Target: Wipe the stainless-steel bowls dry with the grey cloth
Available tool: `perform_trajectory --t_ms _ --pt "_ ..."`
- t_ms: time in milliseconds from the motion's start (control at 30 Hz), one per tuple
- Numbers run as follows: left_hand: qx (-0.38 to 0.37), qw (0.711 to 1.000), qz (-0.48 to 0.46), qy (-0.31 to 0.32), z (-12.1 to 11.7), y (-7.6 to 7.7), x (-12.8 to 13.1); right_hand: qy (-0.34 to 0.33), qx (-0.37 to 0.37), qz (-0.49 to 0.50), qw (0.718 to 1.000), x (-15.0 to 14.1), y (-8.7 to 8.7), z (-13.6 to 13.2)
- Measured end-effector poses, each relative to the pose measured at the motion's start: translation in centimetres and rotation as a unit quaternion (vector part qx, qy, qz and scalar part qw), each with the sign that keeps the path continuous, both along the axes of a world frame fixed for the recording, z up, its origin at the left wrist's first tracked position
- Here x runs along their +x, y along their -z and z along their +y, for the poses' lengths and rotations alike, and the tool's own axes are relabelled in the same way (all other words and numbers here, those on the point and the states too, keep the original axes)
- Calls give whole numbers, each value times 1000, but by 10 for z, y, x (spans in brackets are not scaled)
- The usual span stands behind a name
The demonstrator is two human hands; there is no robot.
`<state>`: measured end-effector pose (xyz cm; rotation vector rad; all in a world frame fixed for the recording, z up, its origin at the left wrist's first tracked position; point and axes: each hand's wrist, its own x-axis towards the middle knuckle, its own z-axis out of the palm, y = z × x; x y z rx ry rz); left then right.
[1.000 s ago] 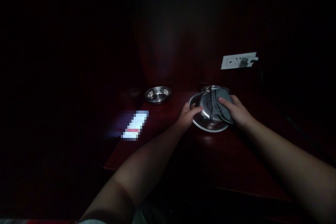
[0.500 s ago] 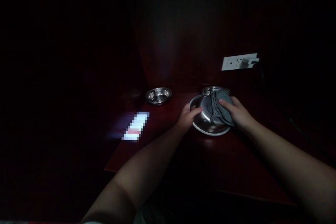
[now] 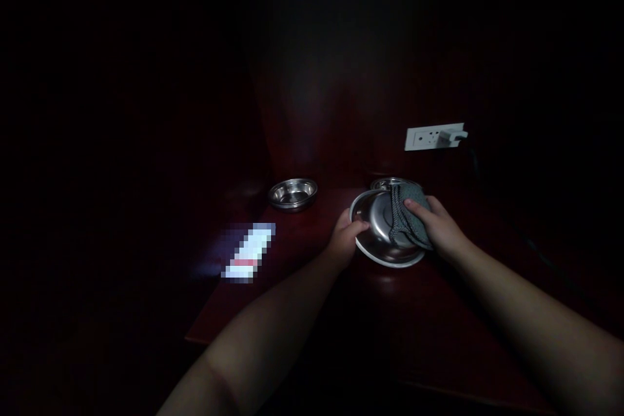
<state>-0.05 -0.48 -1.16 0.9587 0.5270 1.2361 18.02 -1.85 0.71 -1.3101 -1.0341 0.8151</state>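
A shiny steel bowl is held up over the dark red table, tilted so that its inside faces me. My left hand grips its left rim, with the thumb over the edge. A grey-green cloth with a dark patterned border lies against the bowl's right side. My right hand is closed on this cloth, thumb on top, pressing it to the bowl; its other fingers are mostly hidden. Behind the held bowl, another steel dish is partly covered from view.
A steel bowl, perhaps a stack, stands at the back left of the table. A bright pixelated rectangle lies near the left edge. On the back wall is a white socket panel with a plug and cable. The surroundings are very dark.
The whole view has shifted, so things sit lower in the picture. My left thumb has slid slightly toward the rim. Both hands keep their hold on bowl and cloth.
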Motion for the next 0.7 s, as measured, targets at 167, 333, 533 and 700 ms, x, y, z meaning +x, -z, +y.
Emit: perform_trajectory --t_ms 167,333,533,700 --pt "-9 999 -45 -1 -5 -10 2 66 22 -20 997 3 2 4" --pt "-24 996 35 78 -13 -7 -1 100 17 -63 993 6 -1 3" --pt "-6 992 98 76 -16 -7 -4 65 15 -32 997 4 2 6" --pt "3 996 77 50 -16 -15 -4 43 7 -13 999 0 4 4"
